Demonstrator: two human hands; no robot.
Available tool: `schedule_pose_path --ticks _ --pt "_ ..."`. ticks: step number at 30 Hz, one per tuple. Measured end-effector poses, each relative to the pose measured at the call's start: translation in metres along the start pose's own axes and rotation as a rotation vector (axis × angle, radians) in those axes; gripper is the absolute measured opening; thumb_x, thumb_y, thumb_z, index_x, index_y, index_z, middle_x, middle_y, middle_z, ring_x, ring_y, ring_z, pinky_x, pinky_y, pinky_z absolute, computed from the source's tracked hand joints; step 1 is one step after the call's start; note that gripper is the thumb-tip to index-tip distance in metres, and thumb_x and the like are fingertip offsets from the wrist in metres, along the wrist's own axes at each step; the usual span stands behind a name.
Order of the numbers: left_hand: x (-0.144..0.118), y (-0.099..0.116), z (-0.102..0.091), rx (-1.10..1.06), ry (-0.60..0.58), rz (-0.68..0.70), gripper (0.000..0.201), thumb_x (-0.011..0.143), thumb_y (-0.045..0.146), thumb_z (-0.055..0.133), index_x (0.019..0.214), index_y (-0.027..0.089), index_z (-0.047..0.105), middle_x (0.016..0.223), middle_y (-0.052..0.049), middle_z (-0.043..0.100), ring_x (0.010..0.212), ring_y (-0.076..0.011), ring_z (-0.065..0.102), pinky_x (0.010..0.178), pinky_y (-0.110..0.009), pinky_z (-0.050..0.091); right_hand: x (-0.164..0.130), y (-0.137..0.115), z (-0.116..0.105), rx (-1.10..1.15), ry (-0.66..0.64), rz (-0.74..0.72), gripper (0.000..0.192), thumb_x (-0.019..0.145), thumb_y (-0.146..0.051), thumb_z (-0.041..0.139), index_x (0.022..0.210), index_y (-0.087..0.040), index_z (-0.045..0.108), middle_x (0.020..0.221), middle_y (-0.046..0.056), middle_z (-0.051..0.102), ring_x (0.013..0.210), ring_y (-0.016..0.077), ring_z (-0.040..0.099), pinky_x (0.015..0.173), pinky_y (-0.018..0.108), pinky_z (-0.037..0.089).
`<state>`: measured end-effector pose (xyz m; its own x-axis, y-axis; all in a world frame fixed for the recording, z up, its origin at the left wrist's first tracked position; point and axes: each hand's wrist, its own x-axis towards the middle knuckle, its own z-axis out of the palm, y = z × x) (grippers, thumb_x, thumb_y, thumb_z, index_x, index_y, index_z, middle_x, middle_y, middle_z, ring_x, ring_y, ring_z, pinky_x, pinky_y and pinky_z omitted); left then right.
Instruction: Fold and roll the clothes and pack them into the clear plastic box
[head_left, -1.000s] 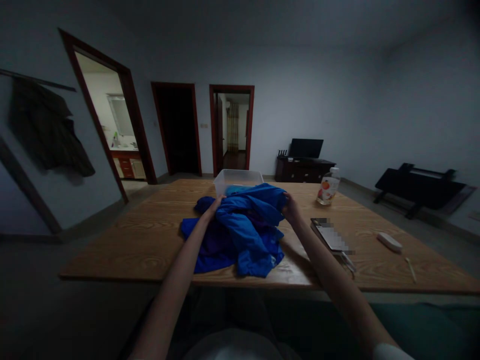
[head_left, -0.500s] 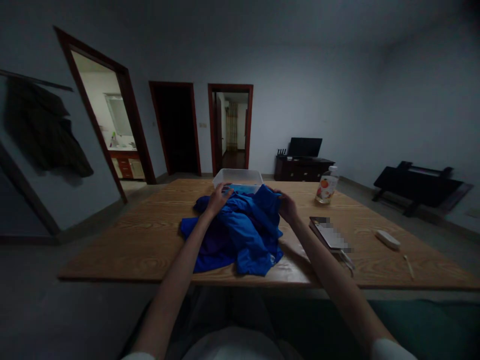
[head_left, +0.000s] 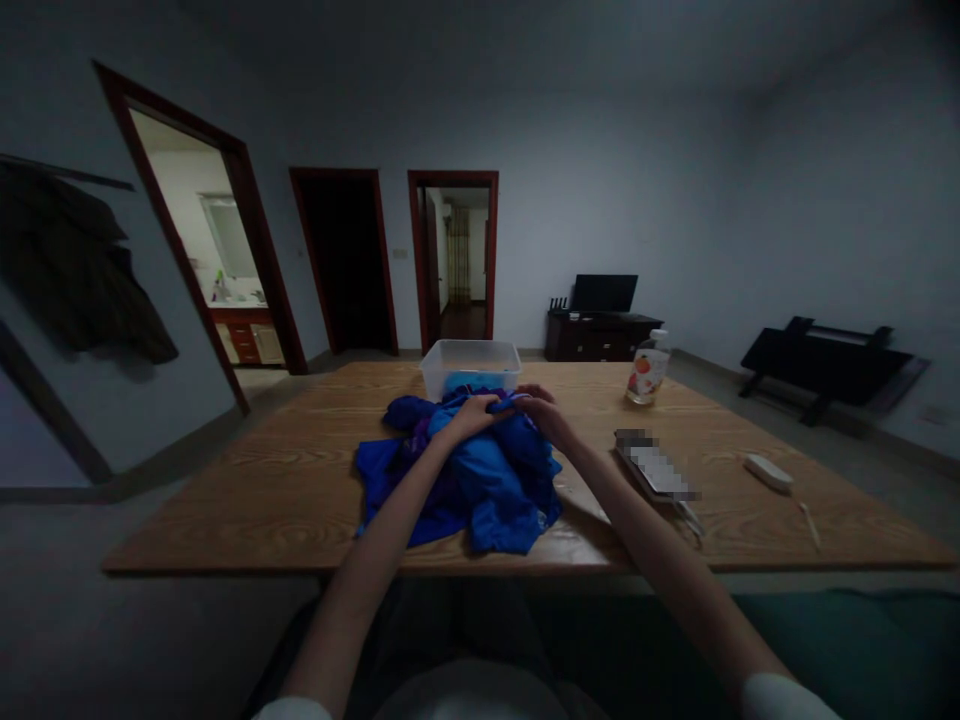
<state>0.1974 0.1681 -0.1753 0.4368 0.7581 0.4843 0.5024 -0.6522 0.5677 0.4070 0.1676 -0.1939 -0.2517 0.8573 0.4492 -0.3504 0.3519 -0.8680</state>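
both hands meet on top of the blue jacket (head_left: 480, 470), left hand (head_left: 474, 414) and right hand (head_left: 541, 408) with fingers pinched into a fold at its far edge. it lies bunched mid-table (head_left: 225, 500), just before the clear plastic tub (head_left: 470, 367) and hanging slightly over the near edge. soft, light and probably slick, it should be gripped by seams or hems. open room lies left; a phone (head_left: 654, 468) and bottle (head_left: 648, 368) sit right

The room is dim and bluish, the corners darkening to near black. The brightest light comes through the far left doorway (head_left: 202, 250). Straight lines bow at the edges, and detail is soft and grainy.
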Motion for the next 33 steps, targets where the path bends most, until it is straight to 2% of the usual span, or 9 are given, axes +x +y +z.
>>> schedule_pose_path --ticks 4,6,10,17,23,27,33 --pt "-0.006 -0.006 0.004 -0.057 0.143 0.022 0.04 0.092 0.054 0.059 0.096 0.016 0.069 0.095 -0.004 0.069 0.09 -0.0198 0.063 0.083 -0.028 0.047 0.0 0.008 0.003 -0.279 0.021 -0.134 0.033 0.076 -0.038 0.08 0.104 -0.024 0.071 0.101 0.001 0.069 0.096 0.0178 0.062 0.087 0.027 0.049" --pt "-0.006 -0.006 0.005 -0.107 0.175 0.048 0.039 0.091 0.053 0.061 0.103 0.016 0.068 0.104 -0.006 0.069 0.099 -0.0213 0.063 0.091 -0.031 0.048 0.0 0.012 0.005 -0.338 0.006 -0.151 0.036 0.076 -0.041 0.081 0.106 -0.024 0.07 0.1 0.001 0.069 0.095 0.0178 0.062 0.087 0.027 0.049" --pt "-0.007 -0.004 0.003 -0.242 0.158 0.037 0.037 0.09 0.05 0.064 0.107 0.018 0.068 0.109 -0.006 0.069 0.104 -0.021 0.064 0.095 -0.032 0.049 -0.004 0.014 0.009 -0.374 -0.065 -0.124 0.036 0.079 -0.042 0.079 0.108 -0.023 0.071 0.103 0.002 0.07 0.095 0.0187 0.063 0.088 0.029 0.049" --pt "-0.008 -0.007 0.002 -0.457 0.157 -0.004 0.042 0.081 0.048 0.075 0.106 0.016 0.066 0.105 -0.007 0.07 0.1 -0.0192 0.065 0.093 -0.031 0.051 -0.01 0.004 0.014 -0.466 -0.029 -0.195 0.024 0.083 -0.039 0.074 0.1 -0.022 0.073 0.095 0.001 0.069 0.09 0.0185 0.06 0.085 0.028 0.047" --pt "-0.008 -0.013 0.006 -0.442 0.104 -0.003 0.041 0.085 0.05 0.07 0.106 0.014 0.067 0.105 -0.008 0.07 0.098 -0.0201 0.065 0.09 -0.03 0.05 -0.019 -0.002 0.023 -0.546 0.026 -0.317 0.017 0.086 -0.031 0.071 0.1 -0.022 0.069 0.091 0.0 0.065 0.081 0.0166 0.055 0.077 0.025 0.044" --pt "-0.009 -0.015 0.007 -0.425 0.083 0.027 0.038 0.085 0.045 0.07 0.107 0.014 0.068 0.107 -0.009 0.07 0.101 -0.0215 0.065 0.094 -0.032 0.05 -0.024 -0.005 0.032 -0.559 0.036 -0.324 0.021 0.088 -0.033 0.071 0.105 -0.023 0.067 0.092 0.0 0.063 0.081 0.0169 0.054 0.076 0.026 0.043" --pt "-0.01 -0.012 0.007 -0.397 0.089 0.019 0.039 0.086 0.048 0.068 0.107 0.015 0.069 0.106 -0.008 0.071 0.101 -0.0218 0.065 0.094 -0.032 0.05 -0.021 -0.002 0.03 -0.514 0.086 -0.33 0.017 0.087 -0.034 0.071 0.099 -0.024 0.068 0.09 0.001 0.063 0.08 0.018 0.053 0.077 0.027 0.045"
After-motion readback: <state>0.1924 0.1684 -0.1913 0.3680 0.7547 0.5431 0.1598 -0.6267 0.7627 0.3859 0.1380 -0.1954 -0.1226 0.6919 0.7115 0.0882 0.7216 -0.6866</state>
